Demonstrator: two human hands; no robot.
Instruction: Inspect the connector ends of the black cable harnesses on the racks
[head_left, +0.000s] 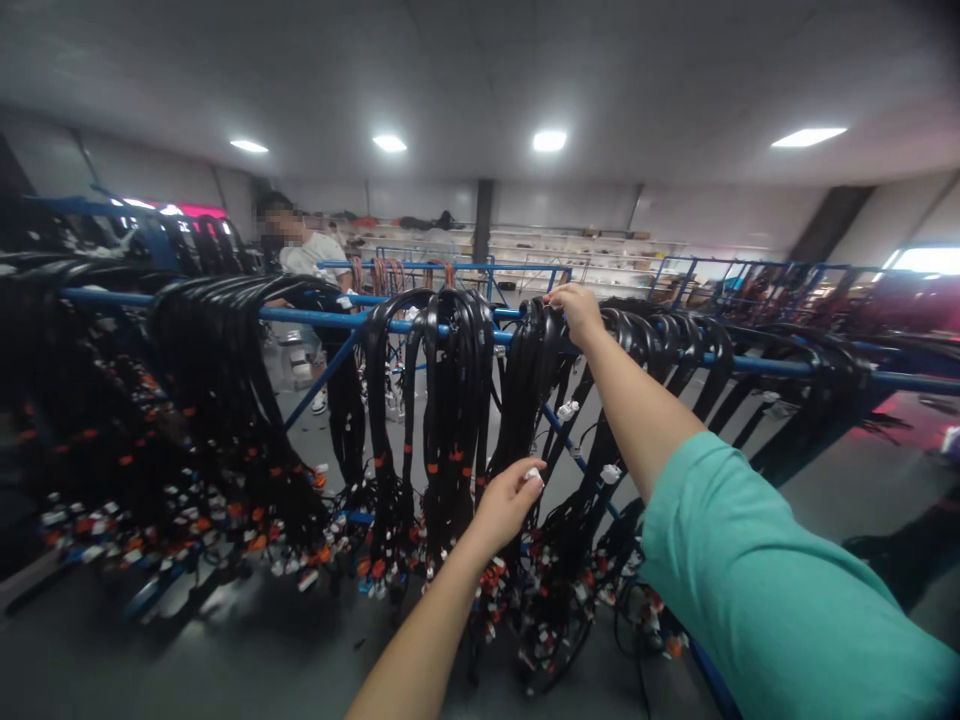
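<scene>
Black wire harnesses [452, 370] hang in bundles over a blue rail [315, 318], with white, orange and red connectors at their lower ends. My right hand [576, 312] is raised to the top of a bundle [525, 375] at rail height, its fingers closed on a black harness there. Lower down, my left hand [511, 498] pinches a small white connector [533, 474] between thumb and fingers, in front of the same bundle. Other white connectors [568, 410] dangle just right of it.
Behind the rail at the left stands a person [311, 255] in a white top. More harness bundles [217, 360] fill the rail's left side. Blue racks [750, 275] and shelves [600, 250] stand farther back. A diagonal blue brace [324, 378] runs below the rail.
</scene>
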